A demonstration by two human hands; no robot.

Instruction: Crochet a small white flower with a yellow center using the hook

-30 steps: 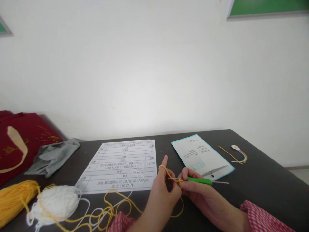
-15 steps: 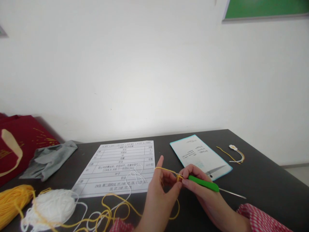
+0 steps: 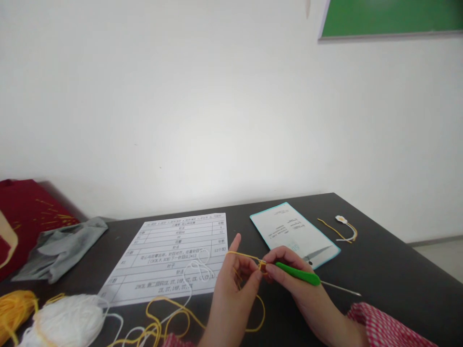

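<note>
My left hand (image 3: 233, 291) pinches a small piece of yellow yarn work (image 3: 261, 266) between thumb and fingers. Its index finger points up, with a strand of yellow yarn (image 3: 243, 254) running over it. In my right hand (image 3: 302, 284) is a crochet hook (image 3: 298, 273) with a green handle, held near its front end. The hook's tip meets the yarn at my left fingertips, and a metal shaft sticks out behind the handle to the right. Yellow yarn trails below my left hand toward the left.
White yarn (image 3: 68, 320) and a yellow skein (image 3: 16, 308) lie at front left. Behind are a printed sheet (image 3: 155, 270), a grey cloth-like bag (image 3: 68, 243) and a red bag (image 3: 29, 217). A blue-edged card (image 3: 289, 226) and a small white flower (image 3: 341, 219) with yarn tails lie right.
The whole scene has shifted slightly left in view as the camera turned. Both hands stay together, still holding the yarn work and the hook, with little other movement.
</note>
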